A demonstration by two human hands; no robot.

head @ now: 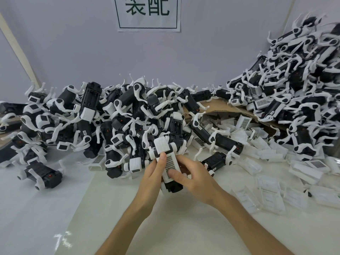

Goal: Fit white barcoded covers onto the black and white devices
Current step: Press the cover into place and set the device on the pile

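Black-and-white device point(162, 145) is held over the table point(165, 227), at 6 o'clock of the pile point(110, 116), w/ the barcoded cover point(170, 165) lying on its back. Fingers of the left hand point(151, 172) wrap the body, thumb on the cover's 10 o'clock corner; the right hand point(193, 176) grips too, thumb on its 6 o'clock end. Keep the cover square & press both thumbs evenly til flush, I'd say.

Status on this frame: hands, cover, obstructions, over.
Left hand and right hand both grip one device, thumbs on its white barcoded cover. Cover lies along the device; full seating unclear. Pile of devices close behind, loose covers at right, none blocking.
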